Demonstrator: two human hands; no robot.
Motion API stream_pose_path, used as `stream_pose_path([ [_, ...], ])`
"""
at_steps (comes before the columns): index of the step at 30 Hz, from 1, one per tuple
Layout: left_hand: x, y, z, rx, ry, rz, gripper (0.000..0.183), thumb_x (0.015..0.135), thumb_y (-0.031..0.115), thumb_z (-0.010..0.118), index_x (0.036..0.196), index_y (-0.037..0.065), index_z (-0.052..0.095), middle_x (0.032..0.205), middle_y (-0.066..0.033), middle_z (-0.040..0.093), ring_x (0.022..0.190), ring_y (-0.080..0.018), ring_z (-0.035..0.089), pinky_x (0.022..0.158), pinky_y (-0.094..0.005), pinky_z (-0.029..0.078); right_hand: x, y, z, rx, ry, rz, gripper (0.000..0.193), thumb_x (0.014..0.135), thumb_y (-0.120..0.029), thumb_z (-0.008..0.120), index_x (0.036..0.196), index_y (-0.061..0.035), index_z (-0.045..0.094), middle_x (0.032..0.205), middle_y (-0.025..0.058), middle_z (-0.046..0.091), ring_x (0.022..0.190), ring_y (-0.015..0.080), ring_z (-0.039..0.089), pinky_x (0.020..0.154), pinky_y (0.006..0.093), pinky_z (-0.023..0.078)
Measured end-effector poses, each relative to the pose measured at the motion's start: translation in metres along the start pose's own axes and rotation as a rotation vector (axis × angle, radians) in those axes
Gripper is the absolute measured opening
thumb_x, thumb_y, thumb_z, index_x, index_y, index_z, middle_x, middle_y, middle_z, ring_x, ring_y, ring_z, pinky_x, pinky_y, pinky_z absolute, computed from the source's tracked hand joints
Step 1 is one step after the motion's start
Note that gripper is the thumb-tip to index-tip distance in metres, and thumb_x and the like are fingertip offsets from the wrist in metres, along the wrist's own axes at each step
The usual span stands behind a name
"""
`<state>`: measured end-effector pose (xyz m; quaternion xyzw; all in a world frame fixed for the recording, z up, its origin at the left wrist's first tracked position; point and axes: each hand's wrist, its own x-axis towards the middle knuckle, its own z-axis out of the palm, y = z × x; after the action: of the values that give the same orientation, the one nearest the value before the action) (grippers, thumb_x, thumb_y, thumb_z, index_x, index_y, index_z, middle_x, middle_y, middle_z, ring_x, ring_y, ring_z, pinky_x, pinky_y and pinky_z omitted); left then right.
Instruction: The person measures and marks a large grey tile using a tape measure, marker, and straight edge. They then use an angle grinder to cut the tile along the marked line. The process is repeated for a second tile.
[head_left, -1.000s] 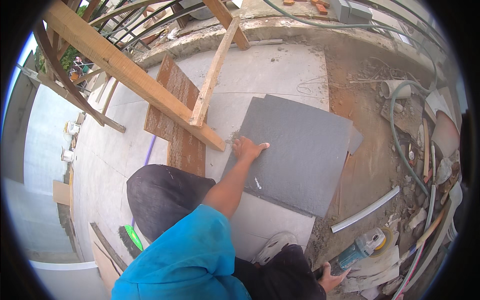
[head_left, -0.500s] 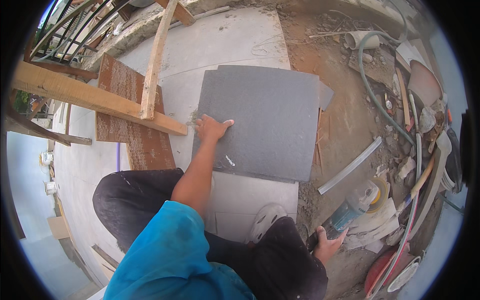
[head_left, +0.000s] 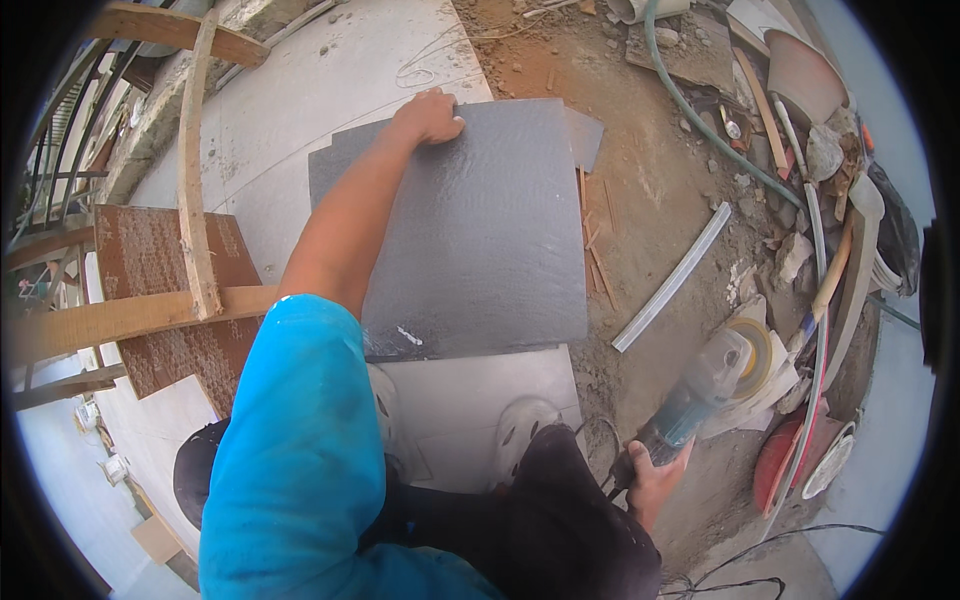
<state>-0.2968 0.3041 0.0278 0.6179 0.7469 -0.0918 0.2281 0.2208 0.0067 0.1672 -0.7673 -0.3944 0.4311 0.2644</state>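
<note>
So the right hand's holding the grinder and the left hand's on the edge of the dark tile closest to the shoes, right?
Not quite: the head view shows the left hand at the dark tile's far edge, away from the shoes. The right hand is holding the grinder, as you said.
</note>
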Motion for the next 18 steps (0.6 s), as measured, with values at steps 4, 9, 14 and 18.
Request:
stream_pose_path([
  [4, 0.012, -0.011, -0.006, -0.08, 0.005, 0.001, 0.054, 0.089, 0.037, 0.061, 0.128, 0.0, 0.061, 0.13, -0.0255, 0.062, 0.122, -0.0387, 0.059, 0.104, -0.0466, 0.046, 0.001, 0.004, 0.001, 0.033, 0.001, 0.004, 0.105, 0.069, -0.026, 0.089, 0.149, 0.011, 0.034, 0.136, 0.022, 0.053, 0.125, 0.0305, 0.053, 0.107, 0.042, 0.041],
  [9, -0.004, -0.019, -0.047, -0.065, -0.001, 0.087, 0.068, 0.092, 0.058, 0.056, 0.122, -0.002, 0.065, 0.119, -0.0251, 0.068, 0.11, -0.0366, 0.066, 0.096, -0.046, 0.051, 0.002, 0.006, -0.007, -0.082, 0.056, 0.057, 0.102, 0.069, -0.026, 0.088, 0.148, 0.0108, 0.035, 0.135, 0.0216, 0.053, 0.123, 0.03, 0.054, 0.106, 0.0417, 0.042],
  [14, -0.038, -0.001, -0.086, -0.177, -0.048, 0.059, 0.083, 0.09, 0.078, 0.05, 0.101, -0.001, 0.073, 0.087, -0.019, 0.071, 0.084, -0.0309, 0.072, 0.077, -0.0466, 0.056, 0.007, -0.014, -0.004, 0.022, 0.077, 0.071, 0.096, 0.07, -0.026, 0.088, 0.145, 0.0084, 0.038, 0.127, 0.0183, 0.058, 0.114, 0.027, 0.058, 0.1, 0.0396, 0.046],
  [18, -0.087, 0.017, -0.111, -0.141, 0.104, -0.009, 0.087, 0.09, 0.082, 0.048, 0.085, -0.001, 0.077, 0.068, -0.012, 0.068, 0.069, -0.0253, 0.07, 0.069, -0.0419, 0.053, 0.014, -0.008, -0.008, 0.063, 0.085, -0.03, 0.088, 0.07, -0.024, 0.087, 0.141, 0.0049, 0.042, 0.122, 0.0152, 0.059, 0.108, 0.0243, 0.06, 0.096, 0.0387, 0.049],
])
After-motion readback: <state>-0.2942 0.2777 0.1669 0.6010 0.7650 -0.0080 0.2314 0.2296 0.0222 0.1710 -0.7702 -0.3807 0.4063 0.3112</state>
